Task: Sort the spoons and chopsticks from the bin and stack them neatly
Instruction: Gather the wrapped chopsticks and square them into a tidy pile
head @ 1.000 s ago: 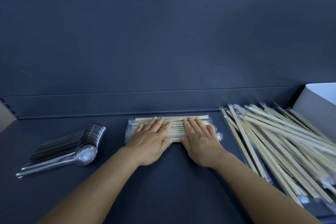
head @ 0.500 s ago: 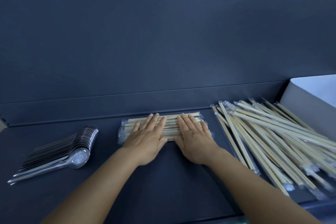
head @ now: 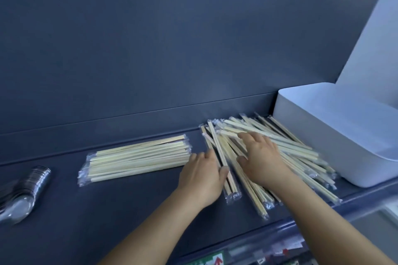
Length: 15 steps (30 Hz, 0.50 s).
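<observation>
On the dark blue table a tidy stack of wrapped chopsticks lies in the middle, its long side running left to right, each pair in a clear sleeve. To its right a loose pile of wrapped chopsticks fans out in crossed directions, reaching from the far edge of the table toward the near edge. The white bin stands at the far right, touching the right side of that pile. At the far left edge a nested row of clear plastic spoons lies on its side, partly cut off by the frame and blurred. The left hand rests at the left fringe of the loose pile, between it and the tidy stack, fingers extended and thumb against a few wrapped pairs; whether its grip has closed on them I cannot tell. The right hand lies palm down on top of the loose pile with fingers spread wide, pressing on the chopsticks and holding none. Both forearms come in from the near right.
</observation>
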### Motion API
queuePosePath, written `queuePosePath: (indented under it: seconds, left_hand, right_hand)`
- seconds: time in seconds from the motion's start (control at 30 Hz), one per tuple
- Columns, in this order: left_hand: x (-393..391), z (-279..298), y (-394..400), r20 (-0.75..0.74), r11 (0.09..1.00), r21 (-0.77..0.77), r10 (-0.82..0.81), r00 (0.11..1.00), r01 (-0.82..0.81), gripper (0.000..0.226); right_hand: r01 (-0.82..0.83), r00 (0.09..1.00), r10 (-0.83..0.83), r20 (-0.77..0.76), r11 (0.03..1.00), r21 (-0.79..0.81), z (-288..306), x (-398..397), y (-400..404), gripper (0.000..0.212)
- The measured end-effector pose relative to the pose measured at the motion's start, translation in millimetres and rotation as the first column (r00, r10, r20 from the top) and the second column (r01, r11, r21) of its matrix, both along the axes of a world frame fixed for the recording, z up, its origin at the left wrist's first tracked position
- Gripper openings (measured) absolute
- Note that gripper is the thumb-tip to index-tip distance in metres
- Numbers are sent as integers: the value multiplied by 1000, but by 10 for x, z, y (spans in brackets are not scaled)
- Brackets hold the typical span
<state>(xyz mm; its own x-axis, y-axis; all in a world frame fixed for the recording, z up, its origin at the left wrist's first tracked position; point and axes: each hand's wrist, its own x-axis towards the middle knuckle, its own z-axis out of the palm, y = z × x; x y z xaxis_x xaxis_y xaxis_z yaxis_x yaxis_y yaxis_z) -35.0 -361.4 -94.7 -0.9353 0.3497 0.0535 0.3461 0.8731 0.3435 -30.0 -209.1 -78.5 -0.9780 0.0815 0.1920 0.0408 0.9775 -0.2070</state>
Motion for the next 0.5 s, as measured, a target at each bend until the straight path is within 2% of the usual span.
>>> queuePosePath:
  seconds: [0.07, 0.23, 0.3, 0.4, 0.5]
  left_hand:
    - [19, -38, 204, 36, 998, -49, 41, 999, -39, 56]
    - [24, -77, 578, 75, 983, -95, 166, 983, -159, 95]
    - [1, -58, 658, 94, 975, -98, 209, 973, -199, 100]
    - [-48, -11, 696, 102, 966, -65, 256, 961, -251, 79]
    - [-56, 41, 708, 160, 952, -45, 307, 938, -303, 57]
  right_hand:
    - [33, 999, -33, 27, 999, 2, -31, 4, 210, 61]
    - [100, 982, -107, 153, 994, 53, -119, -75, 584, 78]
    - [86, 983, -98, 155, 993, 84, -141, -117, 654, 80]
    - [85, 989, -93, 113, 994, 70, -118, -197, 705, 73]
    - [67, 993, -73, 87, 995, 77, -102, -272, 737, 55]
